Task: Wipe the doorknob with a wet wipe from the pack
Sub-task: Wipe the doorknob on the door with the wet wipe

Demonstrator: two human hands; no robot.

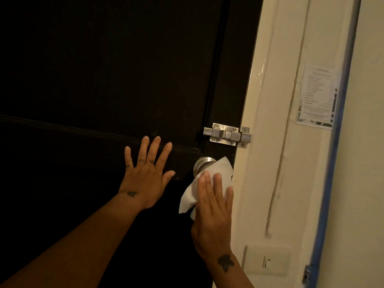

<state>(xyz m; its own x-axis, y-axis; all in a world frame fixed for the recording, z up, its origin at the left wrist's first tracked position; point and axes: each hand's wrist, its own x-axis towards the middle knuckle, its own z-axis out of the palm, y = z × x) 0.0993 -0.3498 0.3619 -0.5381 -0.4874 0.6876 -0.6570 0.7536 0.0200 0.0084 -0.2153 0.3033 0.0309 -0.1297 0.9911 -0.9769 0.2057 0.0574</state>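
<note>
Doorknob: I see a round brushed-steel doorknob (202, 165) on the dark panelled door (104, 80), close to the latch edge and below a steel slide bolt (227, 134).
Wipe: a white, crumpled wet wipe (212, 175) drapes over the knob's right face; its loose tail hangs down and to the left.
Right hand: my right hand (214, 208) is nearly flat, fingers extended and close together, pressing the wipe against the knob from below; it pins the wipe more than it grips it.
Left hand: my left hand (146, 173) is fully spread and empty, palm flat on the door, just left of the knob.
Key relation: the knob lies above and slightly left of the right fingertips; its axis points out of the door towards me. The right hand is the nearer, already in contact through the wipe.
Uncovered part: the knob's left side and collar show bare, so I judge the wiping unfinished.
Room: the cream-painted door frame (270, 142) stands just right of the wipe, leaving little sideways room; open door surface lies to the left and below.
Pack: not in view.
</note>
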